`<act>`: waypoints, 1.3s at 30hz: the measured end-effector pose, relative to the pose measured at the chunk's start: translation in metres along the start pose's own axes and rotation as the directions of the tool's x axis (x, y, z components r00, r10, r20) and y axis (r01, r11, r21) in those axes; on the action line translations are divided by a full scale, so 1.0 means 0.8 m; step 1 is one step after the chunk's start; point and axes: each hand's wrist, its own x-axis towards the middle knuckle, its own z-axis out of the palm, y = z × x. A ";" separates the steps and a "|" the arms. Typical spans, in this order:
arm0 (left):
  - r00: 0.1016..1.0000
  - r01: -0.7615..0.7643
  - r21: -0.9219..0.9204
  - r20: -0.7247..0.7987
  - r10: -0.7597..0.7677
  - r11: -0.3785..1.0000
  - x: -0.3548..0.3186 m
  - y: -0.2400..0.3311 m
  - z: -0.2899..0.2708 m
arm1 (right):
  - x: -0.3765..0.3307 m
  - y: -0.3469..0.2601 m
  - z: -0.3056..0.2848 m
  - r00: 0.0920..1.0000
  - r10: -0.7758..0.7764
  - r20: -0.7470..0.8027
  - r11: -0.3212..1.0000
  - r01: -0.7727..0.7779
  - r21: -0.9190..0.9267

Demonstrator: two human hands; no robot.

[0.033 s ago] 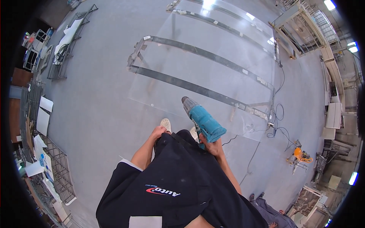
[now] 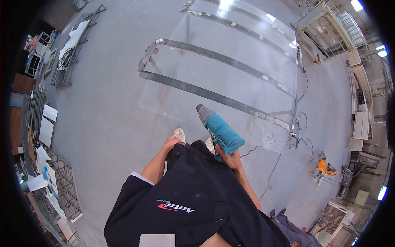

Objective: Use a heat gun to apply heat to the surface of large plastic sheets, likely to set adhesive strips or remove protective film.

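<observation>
My right hand (image 2: 230, 159) is wrapped round the handle of a teal power drill (image 2: 222, 132). The drill has a grey front and a dark tip, which points up and to the left, toward the clear sheet (image 2: 181, 108). Most of its handle is hidden under the body. My left hand (image 2: 172, 143) is closed beside the edge of my dark apron (image 2: 193, 177); what its fingers hold, if anything, is hidden. Ahead of me the clear sheet lies over a frame of long dark bars (image 2: 201, 93), beyond the drill's tip.
A dark cable (image 2: 267, 181) trails along the floor at right. An orange tool (image 2: 327, 168) stands farther right. Metal racks (image 2: 68, 185) and panels line the left side, and a pale metal structure (image 2: 325, 29) rises at far right. Another person (image 2: 290, 230) is at lower right.
</observation>
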 end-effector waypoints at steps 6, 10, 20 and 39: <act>1.000 -0.001 -0.020 -0.024 0.000 1.000 -0.020 0.017 0.002 | 0.001 0.018 -0.003 1.000 0.020 -0.024 0.999 -0.019 0.037; 1.000 0.010 -0.031 0.006 -0.010 0.999 -0.029 0.027 -0.001 | 0.000 0.021 -0.004 0.999 0.014 -0.032 0.999 -0.013 0.031; 0.964 -0.238 0.340 -0.030 0.264 0.910 0.007 -0.024 -0.004 | -0.002 0.023 -0.001 0.994 0.045 -0.097 0.988 -0.030 0.150; 0.879 -0.455 0.641 0.213 0.427 0.618 0.024 -0.024 0.000 | -0.002 -0.011 -0.029 0.975 -0.008 -0.224 1.000 0.009 0.000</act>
